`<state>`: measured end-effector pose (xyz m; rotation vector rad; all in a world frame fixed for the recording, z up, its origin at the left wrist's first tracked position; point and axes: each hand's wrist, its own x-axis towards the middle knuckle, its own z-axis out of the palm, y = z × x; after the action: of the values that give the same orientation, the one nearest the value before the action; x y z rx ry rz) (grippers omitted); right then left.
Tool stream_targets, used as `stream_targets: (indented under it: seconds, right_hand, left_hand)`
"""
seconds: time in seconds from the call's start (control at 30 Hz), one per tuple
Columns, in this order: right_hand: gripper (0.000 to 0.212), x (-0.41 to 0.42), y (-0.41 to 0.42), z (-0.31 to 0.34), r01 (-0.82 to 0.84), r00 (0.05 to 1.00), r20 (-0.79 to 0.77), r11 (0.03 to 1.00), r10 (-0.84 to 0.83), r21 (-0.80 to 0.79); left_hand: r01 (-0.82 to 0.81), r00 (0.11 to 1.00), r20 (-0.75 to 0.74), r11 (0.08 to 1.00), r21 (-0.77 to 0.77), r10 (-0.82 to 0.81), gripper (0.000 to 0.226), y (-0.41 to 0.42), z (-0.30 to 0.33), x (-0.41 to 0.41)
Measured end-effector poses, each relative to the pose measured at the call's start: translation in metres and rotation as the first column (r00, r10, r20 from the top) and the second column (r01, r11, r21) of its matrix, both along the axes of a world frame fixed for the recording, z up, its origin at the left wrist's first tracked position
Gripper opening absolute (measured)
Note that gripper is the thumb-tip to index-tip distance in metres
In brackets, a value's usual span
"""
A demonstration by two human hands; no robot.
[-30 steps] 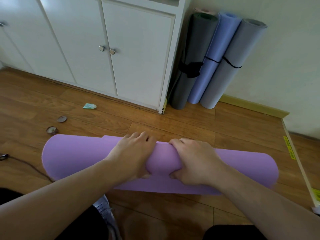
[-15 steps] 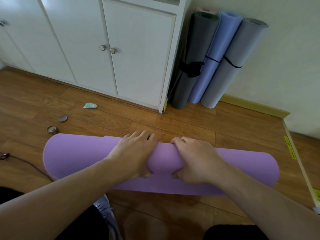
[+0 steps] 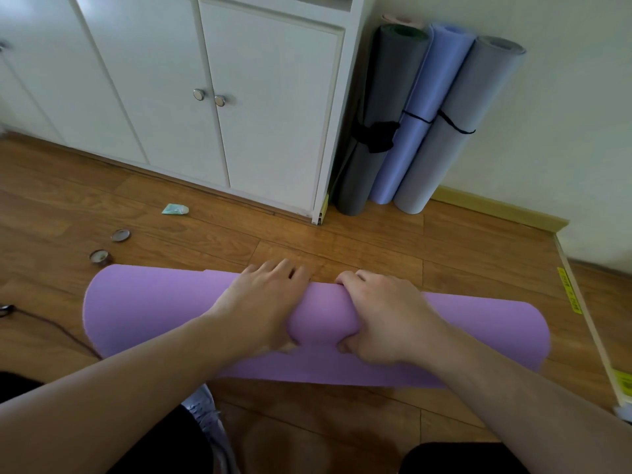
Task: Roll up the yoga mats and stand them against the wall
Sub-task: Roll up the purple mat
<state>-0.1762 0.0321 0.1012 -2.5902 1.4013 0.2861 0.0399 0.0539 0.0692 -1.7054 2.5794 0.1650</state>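
A rolled purple yoga mat lies crosswise on the wooden floor in front of me. My left hand grips the roll near its middle, fingers over the far side and thumb on the near side. My right hand grips it right beside the left, fingers curled over the top. Against the far wall stand a dark grey rolled mat, a blue rolled mat and a light grey rolled mat, each tied with a black strap. A pinkish roll peeks out behind them.
A white cabinet with two knobs stands left of the standing mats. Two small round lids and a teal wrapper lie on the floor at left. A dark cable runs along the left edge. A yellow-taped strip borders the right.
Both hands and the purple roll have shifted very slightly away from me; the grip is the same.
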Motion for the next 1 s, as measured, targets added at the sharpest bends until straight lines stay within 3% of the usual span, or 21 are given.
stream_targets:
  seconds: [0.17,0.4,0.47,0.67,0.87,1.0]
  right_hand:
    - [0.102,0.000,0.006,-0.005,-0.038,0.998,-0.042,0.998,0.036,-0.055]
    - [0.073,0.001,0.001,-0.001,-0.004,1.000,0.000,1.000,0.004,-0.016]
    - [0.075,0.000,0.000,0.000,0.015,1.000,0.004,1.000,-0.015,0.011]
    - [0.105,0.001,0.007,-0.002,-0.045,0.997,-0.066,0.998,0.042,-0.036]
    - [0.079,0.002,0.004,0.000,-0.033,0.999,-0.023,0.999,0.032,-0.029]
    - [0.082,0.000,0.004,-0.001,-0.014,1.000,0.000,1.000,0.014,-0.006]
  left_hand:
    - [-0.059,0.994,-0.091,0.996,0.061,0.065,0.079,-0.002,0.009,0.002]
    - [-0.002,1.000,0.029,1.000,0.011,0.001,0.088,0.004,0.007,-0.001]
    - [0.006,0.998,0.064,1.000,-0.008,-0.005,0.092,0.003,0.003,-0.002]
    - [-0.065,0.995,-0.077,0.995,0.069,0.071,0.085,-0.001,0.009,-0.003]
    - [0.007,1.000,0.015,1.000,0.019,-0.007,0.089,0.004,0.005,-0.002]
    - [-0.006,1.000,0.016,1.000,0.014,0.006,0.089,0.002,0.002,-0.004]
